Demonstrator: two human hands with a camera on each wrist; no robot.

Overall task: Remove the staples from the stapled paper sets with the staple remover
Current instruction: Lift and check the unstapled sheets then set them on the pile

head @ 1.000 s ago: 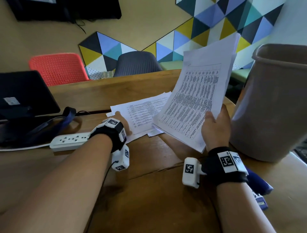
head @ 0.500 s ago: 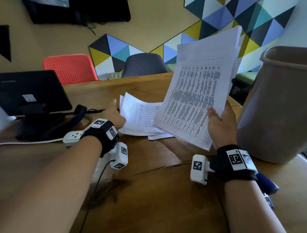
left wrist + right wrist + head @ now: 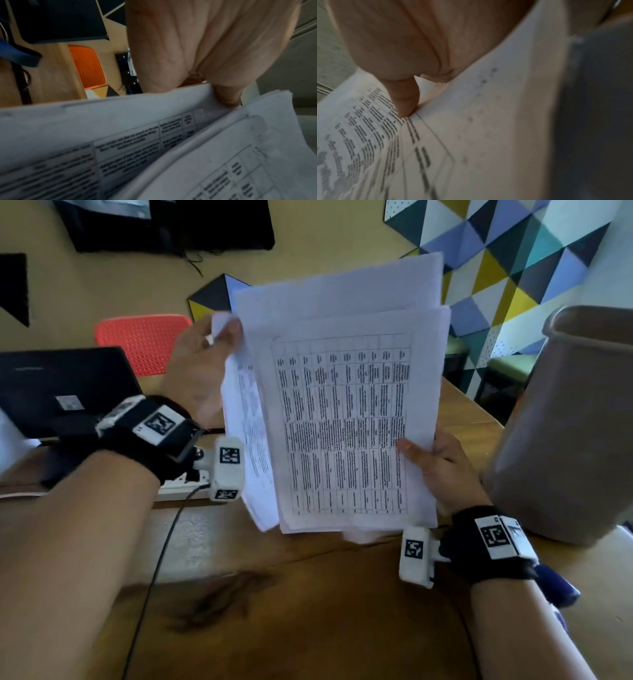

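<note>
I hold a stack of printed paper sets point(image 3: 346, 422) upright above the wooden table point(image 3: 308, 611). My left hand point(image 3: 222, 337) pinches the upper left edge of the papers, thumb in front. My right hand point(image 3: 421, 450) grips the lower right edge, thumb on the printed table. The left wrist view has my left thumb point(image 3: 226, 97) pressing between two paper sets point(image 3: 120, 135). In the right wrist view, my right thumb point(image 3: 406, 100) lies on the top sheet point(image 3: 488, 108). No staple shows. A blue object point(image 3: 555, 583) lies partly hidden under my right wrist; I cannot tell what it is.
A large grey bin point(image 3: 565, 422) stands on the table at the right, close to my right hand. At the left are a black laptop point(image 3: 58, 392) and a white power strip point(image 3: 181, 487). A red chair point(image 3: 144, 340) stands behind the table.
My left hand took the sheets off the table and raised them against the stack in my right hand. The stack has turned more upright.
</note>
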